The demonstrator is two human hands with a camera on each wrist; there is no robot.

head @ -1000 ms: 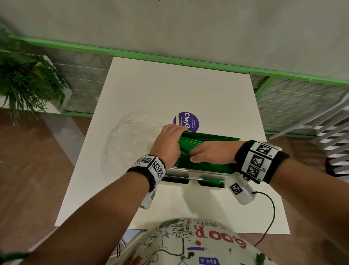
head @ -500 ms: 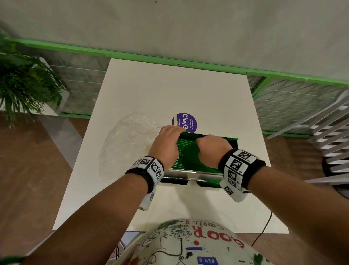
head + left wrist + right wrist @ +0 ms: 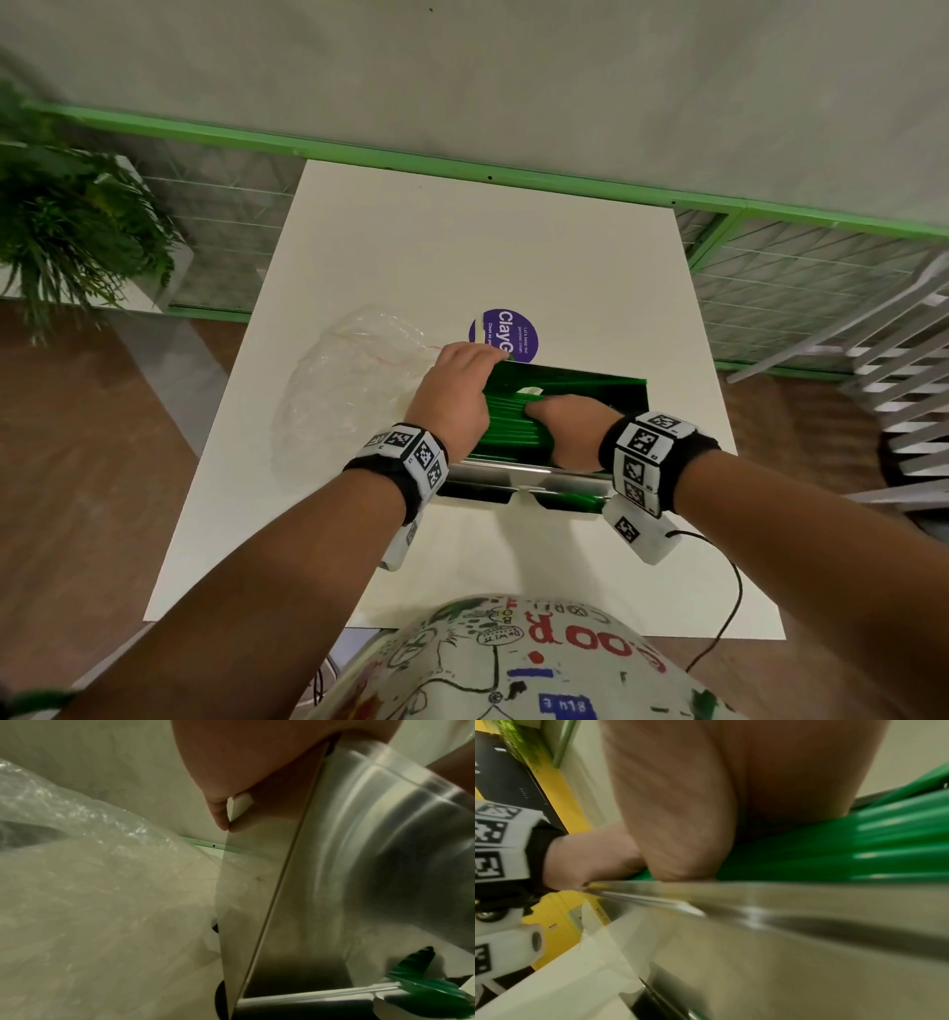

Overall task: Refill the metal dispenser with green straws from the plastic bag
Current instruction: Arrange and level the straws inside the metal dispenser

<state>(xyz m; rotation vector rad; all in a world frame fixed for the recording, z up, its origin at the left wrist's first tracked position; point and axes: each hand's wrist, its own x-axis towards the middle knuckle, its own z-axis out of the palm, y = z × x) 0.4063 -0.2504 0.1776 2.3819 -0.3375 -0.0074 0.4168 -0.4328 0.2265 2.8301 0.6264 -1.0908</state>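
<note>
Head view: we see the left hand [image 3: 454, 393] curled over the metal dispenser's [image 3: 524, 475] left end, right hand [image 3: 567, 429] flat, fingers straight, on green straws [image 3: 590, 390] inside, plastic bag [image 3: 344, 390] left on the counter [image 3: 462, 246]; wrist views: same contacts, blurred.

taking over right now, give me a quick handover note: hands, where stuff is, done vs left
Left hand: rests at the left end of the open metal straw dispenser, fingers curled over its edge.
Right hand: lies flat on the green plastic straws, pressing them down.
Things: straws lie lengthwise in the dispenser on the white table; the clear crumpled plastic bag lies left of it and looks emptied.
Done: straws are in the dispenser.
Left: probably level the stack and close up; no lid is visible.
</note>
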